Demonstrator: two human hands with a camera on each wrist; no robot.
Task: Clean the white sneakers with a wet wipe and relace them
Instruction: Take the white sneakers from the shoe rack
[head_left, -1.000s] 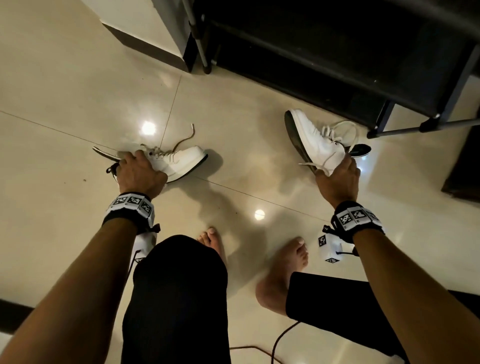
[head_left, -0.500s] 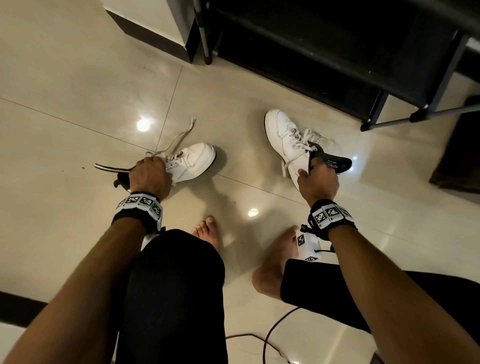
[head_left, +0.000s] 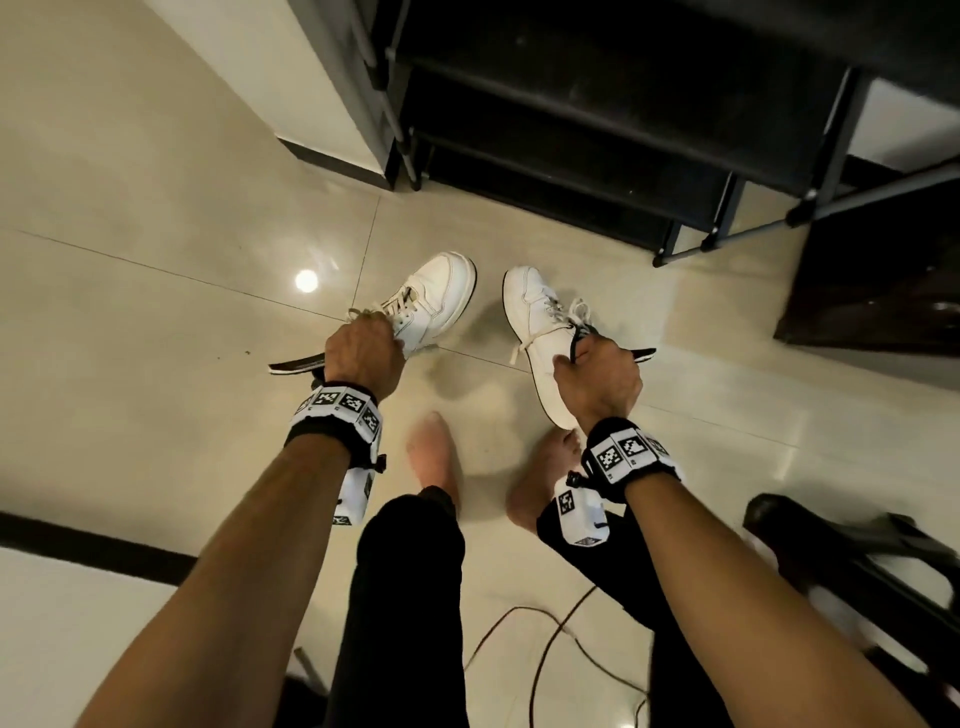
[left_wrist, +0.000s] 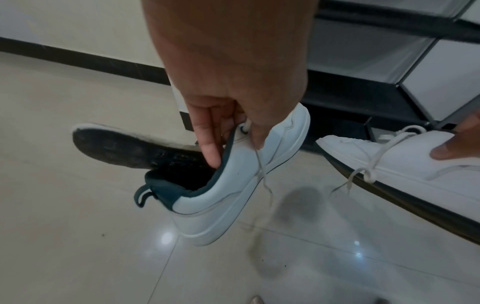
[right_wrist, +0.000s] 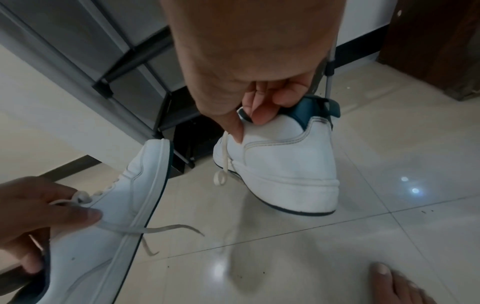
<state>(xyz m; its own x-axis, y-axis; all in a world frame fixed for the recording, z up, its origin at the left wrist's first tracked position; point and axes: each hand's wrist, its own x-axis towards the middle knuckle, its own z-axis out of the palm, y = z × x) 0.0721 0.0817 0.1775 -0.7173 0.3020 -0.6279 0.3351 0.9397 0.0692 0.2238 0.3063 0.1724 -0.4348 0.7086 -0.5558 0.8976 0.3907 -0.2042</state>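
Note:
Two white sneakers with dark blue collars and loose white laces hang just above the tiled floor, toes pointing away from me. My left hand (head_left: 363, 348) pinches the collar of the left sneaker (head_left: 431, 301); a dark insole (head_left: 293, 365) sticks out of its heel. In the left wrist view my left hand (left_wrist: 233, 152) holds that sneaker (left_wrist: 233, 195) with fingers inside the opening, beside the insole (left_wrist: 122, 148). My right hand (head_left: 592, 369) grips the collar of the right sneaker (head_left: 535, 327). The right wrist view shows my right hand (right_wrist: 248, 128) pinching its sneaker (right_wrist: 285, 164).
A black shoe rack (head_left: 623, 130) stands at the back, dark wooden furniture (head_left: 872, 291) at the right. My bare feet (head_left: 434, 457) rest on the floor below the sneakers. A cable (head_left: 545, 649) lies on the tiles and a black frame (head_left: 857, 571) sits at lower right.
Both hands have drawn the sneakers in from the sides to the middle, side by side. The right sneaker has turned from lying on its side to sole down.

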